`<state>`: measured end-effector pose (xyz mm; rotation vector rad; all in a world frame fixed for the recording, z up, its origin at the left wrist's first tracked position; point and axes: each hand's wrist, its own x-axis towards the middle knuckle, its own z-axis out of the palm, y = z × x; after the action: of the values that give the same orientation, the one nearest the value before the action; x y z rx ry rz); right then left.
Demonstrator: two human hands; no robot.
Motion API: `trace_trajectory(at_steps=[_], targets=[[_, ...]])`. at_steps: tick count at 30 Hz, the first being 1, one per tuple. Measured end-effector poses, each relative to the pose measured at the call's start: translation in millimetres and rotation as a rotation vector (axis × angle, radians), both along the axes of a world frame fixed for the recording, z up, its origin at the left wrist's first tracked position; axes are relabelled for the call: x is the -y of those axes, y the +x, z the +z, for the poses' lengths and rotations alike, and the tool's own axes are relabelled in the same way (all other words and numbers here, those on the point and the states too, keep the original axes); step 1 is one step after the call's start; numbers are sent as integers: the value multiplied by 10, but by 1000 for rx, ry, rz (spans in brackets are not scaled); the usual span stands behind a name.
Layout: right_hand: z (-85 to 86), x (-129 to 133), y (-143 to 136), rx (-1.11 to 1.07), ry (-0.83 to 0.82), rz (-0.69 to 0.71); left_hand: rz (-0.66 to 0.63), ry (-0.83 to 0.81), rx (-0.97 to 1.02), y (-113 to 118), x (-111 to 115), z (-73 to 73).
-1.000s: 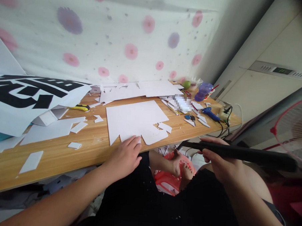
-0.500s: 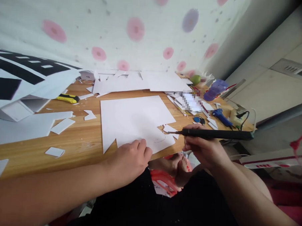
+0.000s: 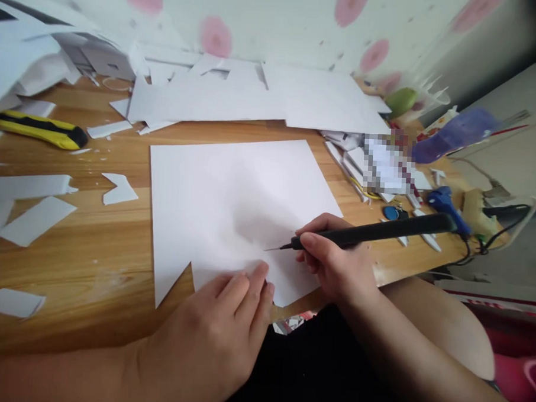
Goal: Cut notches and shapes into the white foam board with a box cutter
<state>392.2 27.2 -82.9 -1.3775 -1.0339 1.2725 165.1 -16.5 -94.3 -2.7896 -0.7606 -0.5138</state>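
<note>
1. White board (image 3: 206, 192) lies flat on the desk (image 3: 130, 242), notched along its near edge.
2. Left hand (image 3: 220, 323) rests on that edge, fingers laid close together over the board.
3. Right hand (image 3: 340, 266) is clamped round a black tool (image 3: 382, 231), its thin tip over the board beyond the left fingers; whether it touches, I cannot tell.
4. Scraps (image 3: 38, 220) and a yellow cutter (image 3: 40, 129) lie to the left.
</note>
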Motion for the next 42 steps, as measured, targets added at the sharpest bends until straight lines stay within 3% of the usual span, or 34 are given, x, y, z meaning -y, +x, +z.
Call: trace_trajectory(at_steps=[6, 15, 23, 33, 42], targets=[[-36, 13, 98, 134, 118, 120, -9, -87, -59, -35, -13, 96], [198, 4, 91, 282, 169, 273, -10, -164, -45, -21, -95, 175], [219, -25, 64, 274, 142, 285, 36, -219, 9, -13, -32, 138], [326, -75, 21, 419, 113, 292, 50, -262, 12, -21, -23, 114], [357, -172, 42, 473, 102, 304, 19, -191, 31, -29, -6, 34]])
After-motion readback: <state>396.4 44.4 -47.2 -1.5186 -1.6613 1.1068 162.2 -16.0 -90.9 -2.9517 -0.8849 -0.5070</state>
